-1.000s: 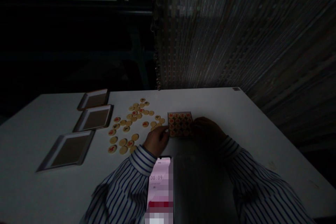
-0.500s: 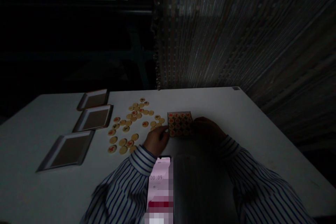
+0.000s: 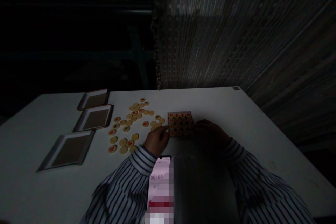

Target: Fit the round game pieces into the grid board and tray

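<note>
I have the small box (image 3: 179,112) flat on the white desk (image 3: 220,101), between my two hands, with round pieces (image 3: 177,121) packed in rows inside it. My left hand (image 3: 157,141) has bent fingers at its left side, by the near corner; my right hand (image 3: 210,131) is curled at its right side, deep in shadow. From here I cannot tell whether the fingers of either one are gripping or merely resting. I would judge the step in hand to be steadying or squaring up the filled box, and any next move calls for even, gentle pressure from both sides so that the rows stay seated. The box's open face points up, and its far edge runs roughly parallel to the desk's. It looks slightly wider across than deep, but four pieces each way suggest it is nearly square, so I make out no clear long axis. Loose discs (image 3: 129,123) lie to its left.
</note>
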Demonstrator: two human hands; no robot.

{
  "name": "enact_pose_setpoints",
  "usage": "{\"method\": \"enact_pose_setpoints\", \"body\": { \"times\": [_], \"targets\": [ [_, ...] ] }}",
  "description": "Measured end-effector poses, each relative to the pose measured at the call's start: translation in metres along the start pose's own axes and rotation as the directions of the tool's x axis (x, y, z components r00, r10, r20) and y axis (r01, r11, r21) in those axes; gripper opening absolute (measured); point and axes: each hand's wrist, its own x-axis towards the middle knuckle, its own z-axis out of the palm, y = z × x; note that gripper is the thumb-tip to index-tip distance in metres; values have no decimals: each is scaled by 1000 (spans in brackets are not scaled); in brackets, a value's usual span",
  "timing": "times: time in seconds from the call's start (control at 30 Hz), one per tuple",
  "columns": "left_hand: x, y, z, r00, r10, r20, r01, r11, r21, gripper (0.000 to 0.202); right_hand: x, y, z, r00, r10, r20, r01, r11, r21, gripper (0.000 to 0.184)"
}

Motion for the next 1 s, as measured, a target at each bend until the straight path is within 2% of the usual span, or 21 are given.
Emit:
{"method": "enact_pose_setpoints", "body": {
  "times": [0.2,0.33,0.47,0.67,0.8,1.0],
  "targets": [
    [0,-1,0,1000,6,3,-6,1000,-10,31,-2,-4,0,988,147,56,-151,986,72,19],
    [-1,2,-1,999,-8,39,9,1000,-28,33,1,-11,-8,930,361,64,-367,917,159,34],
    [-2,4,1,996,-5,87,9,999,-52,38,0,-19,-9,944,326,52,-329,939,101,42],
    [-2,1,6,997,13,71,-11,999,-33,50,-4,-25,1,955,295,31,-293,954,-63,47],
    [-1,1,8,997,21,70,-20,1000,-7,51,-3,-26,4,946,323,26,-319,943,-95,50],
    [-1,8,5,999,13,53,-14,1000,16,46,-4,-24,7,957,290,16,-287,952,-104,44]
  ]
}}
